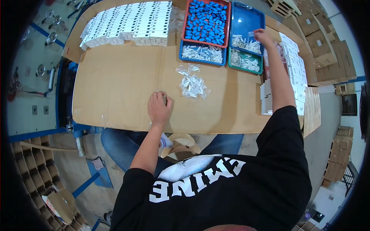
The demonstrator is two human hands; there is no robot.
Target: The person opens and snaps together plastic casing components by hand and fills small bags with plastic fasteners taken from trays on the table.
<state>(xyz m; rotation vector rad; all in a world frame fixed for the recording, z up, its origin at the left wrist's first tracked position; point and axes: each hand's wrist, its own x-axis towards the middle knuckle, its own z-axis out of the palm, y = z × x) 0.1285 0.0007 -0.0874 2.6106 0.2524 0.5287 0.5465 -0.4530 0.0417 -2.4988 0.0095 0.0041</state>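
Observation:
My left hand point(158, 107) rests on the cardboard tabletop point(115, 84) with its fingers curled together; whatever may be inside them is hidden. Over at the upper right, my right hand point(263, 37) reaches above the blue tray point(246, 17), fingers pinched on a small clear-and-white piece point(251, 34) too small to name. Loose white pieces point(246, 43) lie in the near end of that tray, just under the hand. Between my hands sits a pile of small clear plastic bags point(193, 85) with white pieces in them.
A red tray point(230, 23) holds blue parts. Another blue tray point(184, 59) and a green tray point(246, 70) hold white pieces. White boxes point(131, 21) stand in rows at the back left; more white boxes point(296, 73) are stacked beside my right arm.

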